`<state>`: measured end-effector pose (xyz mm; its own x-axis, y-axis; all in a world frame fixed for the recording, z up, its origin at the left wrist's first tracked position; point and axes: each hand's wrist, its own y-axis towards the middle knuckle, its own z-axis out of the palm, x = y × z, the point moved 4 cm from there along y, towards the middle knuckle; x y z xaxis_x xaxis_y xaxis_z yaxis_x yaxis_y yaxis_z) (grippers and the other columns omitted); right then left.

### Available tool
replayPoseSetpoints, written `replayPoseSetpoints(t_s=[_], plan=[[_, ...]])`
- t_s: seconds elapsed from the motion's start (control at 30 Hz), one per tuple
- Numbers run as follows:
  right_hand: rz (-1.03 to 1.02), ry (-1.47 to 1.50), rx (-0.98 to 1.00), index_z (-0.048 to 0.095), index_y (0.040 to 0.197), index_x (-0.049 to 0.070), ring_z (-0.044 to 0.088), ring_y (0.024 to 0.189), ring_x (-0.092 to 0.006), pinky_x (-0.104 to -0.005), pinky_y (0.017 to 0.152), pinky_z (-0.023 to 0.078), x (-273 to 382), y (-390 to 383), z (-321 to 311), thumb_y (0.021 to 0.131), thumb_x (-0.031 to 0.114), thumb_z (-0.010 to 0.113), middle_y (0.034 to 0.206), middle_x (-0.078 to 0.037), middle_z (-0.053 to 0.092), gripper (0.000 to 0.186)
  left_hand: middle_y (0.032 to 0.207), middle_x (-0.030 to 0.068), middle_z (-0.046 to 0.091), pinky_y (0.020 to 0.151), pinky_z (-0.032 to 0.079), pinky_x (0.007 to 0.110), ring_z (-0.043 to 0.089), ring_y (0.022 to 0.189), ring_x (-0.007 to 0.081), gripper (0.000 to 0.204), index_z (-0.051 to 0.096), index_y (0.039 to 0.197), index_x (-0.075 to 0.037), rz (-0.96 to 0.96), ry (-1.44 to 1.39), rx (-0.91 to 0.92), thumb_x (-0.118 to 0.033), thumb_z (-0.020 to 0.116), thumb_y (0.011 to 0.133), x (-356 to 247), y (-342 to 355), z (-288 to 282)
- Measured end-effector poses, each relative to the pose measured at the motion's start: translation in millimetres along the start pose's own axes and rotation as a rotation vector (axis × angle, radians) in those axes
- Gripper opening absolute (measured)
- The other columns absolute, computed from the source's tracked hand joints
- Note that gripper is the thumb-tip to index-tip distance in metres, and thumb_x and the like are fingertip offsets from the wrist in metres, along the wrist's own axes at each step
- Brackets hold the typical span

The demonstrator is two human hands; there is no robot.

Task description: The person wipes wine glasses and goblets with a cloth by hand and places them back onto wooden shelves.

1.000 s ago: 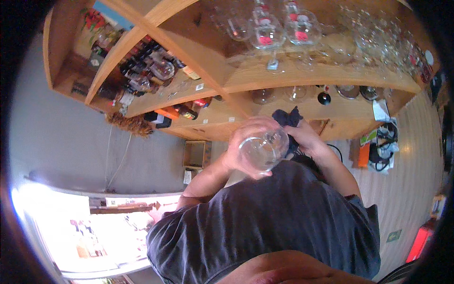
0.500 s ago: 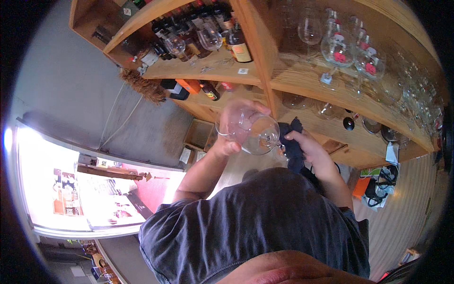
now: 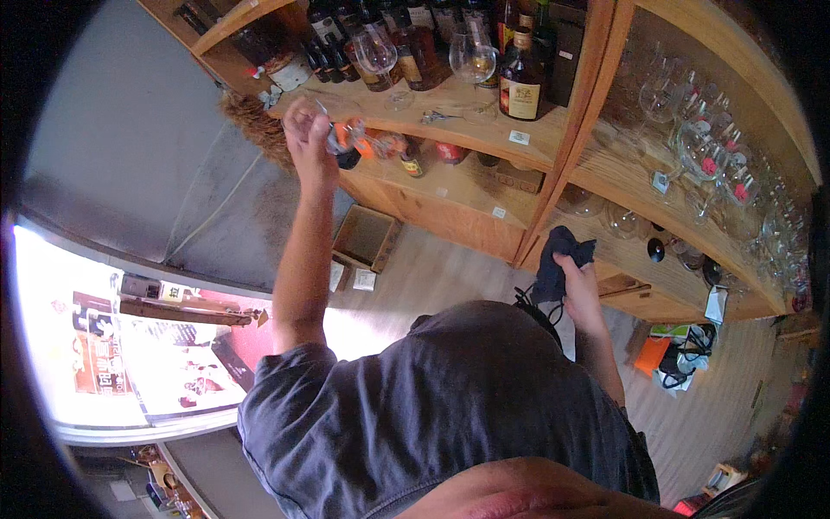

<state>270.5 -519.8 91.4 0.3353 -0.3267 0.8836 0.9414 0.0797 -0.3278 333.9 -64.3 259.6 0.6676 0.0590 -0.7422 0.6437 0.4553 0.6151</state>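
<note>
The left hand [image 3: 304, 130] is raised to the wooden shelf [image 3: 484, 130] at its left end, fingers curled shut around a clear glass [image 3: 335, 117] whose rim shows just above the knuckles. The glass is at the front edge of that shelf, near its left corner; whether it touches the board cannot be told, as the hand covers its lower part. Just behind it, further in on the same shelf, stand two empty wine glasses [image 3: 377, 54] and a row of dark bottles [image 3: 519, 73] with pale labels, reaching to the upright wooden post at the shelf's right end. On the lower shelf [image 3: 450, 186] under the glass lie several small bottles on their sides, one with an orange label.

The right hand [image 3: 581, 290] is held low, well apart from the left, closed on a dark blue cloth [image 3: 558, 264] that is bunched above the fingers. It hangs in front of the right-hand shelf bay, where many clear stemmed glasses [image 3: 700, 138] stand in rows along curved boards, some with red tags.

A cardboard box [image 3: 367, 233] lies open on the pale wood floor [image 3: 450, 277] below the shelves. The person wears a grey T-shirt [image 3: 450, 415].
</note>
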Motion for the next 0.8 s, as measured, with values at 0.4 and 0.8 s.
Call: replayPoseSetpoints(t_s=[0.4, 0.8], plan=[[-0.001, 0.027, -0.391, 0.061, 0.108, -0.001, 0.064, 0.079, -0.0160, -0.0302, 0.069, 0.053, -39, -51, -10, 0.085, 0.016, 0.069, 0.094, -0.006, 0.066, 0.030, 0.117, 0.0114, 0.053, 0.089, 0.046, 0.032, 0.054, 0.105, 0.0183, 0.064, 0.041, 0.126, 0.002, -0.054, 0.305, -0.190, -0.026, 0.079, 0.082, 103, 173, -54], [-0.096, 0.117, -0.561, 0.057, 0.113, -0.001, 0.064, 0.078, -0.0160, -0.0315, 0.069, 0.054, -44, -76, -28, 0.087, 0.017, 0.068, 0.098, -0.006, 0.065, 0.034, 0.109, 0.0086, 0.056, 0.089, 0.043, 0.031, 0.053, 0.098, 0.0172, 0.065, 0.048, 0.123, 0.002, -0.017, 0.334, -0.129, -0.033, 0.081, 0.079, 148, 191, -51]])
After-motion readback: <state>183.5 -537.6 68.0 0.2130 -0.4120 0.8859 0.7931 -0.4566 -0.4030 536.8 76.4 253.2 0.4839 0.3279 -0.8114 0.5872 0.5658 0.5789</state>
